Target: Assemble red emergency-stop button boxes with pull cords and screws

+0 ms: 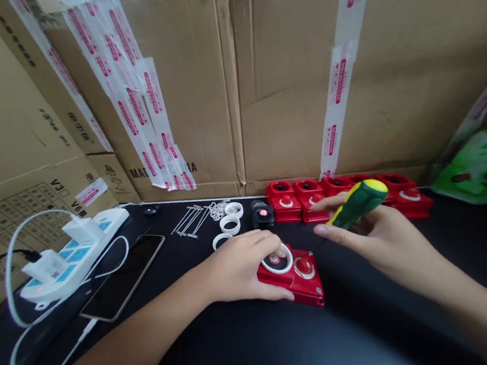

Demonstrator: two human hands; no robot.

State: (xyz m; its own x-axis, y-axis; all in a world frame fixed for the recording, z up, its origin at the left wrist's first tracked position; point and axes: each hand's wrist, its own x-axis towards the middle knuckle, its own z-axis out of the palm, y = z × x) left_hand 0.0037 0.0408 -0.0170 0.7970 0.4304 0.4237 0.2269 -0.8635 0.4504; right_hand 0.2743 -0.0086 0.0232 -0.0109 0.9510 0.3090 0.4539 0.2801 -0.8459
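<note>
My left hand (248, 265) is closed around a red box (309, 284) on the black tabletop, its thumb along the near side and a finger bent over a white ring (277, 272). Inside that ring shows a black disc with a red and white centre. Beside the ring, the box carries a red dome (303, 266) with a pale collar. Held up to the right of the box, my right hand (366, 229) grips a screwdriver (359, 200) by its green and yellow handle. The screwdriver's tip is hard to make out against the dark table.
Several red boxes (284, 204) stand in a row along the cardboard wall (284, 81). Loose white rings (230, 226), metal T-shaped rods (190, 220), a chain (217, 210) and a black part (262, 214) lie behind my left hand. Left are a phone (124, 279) and power strip (109, 221).
</note>
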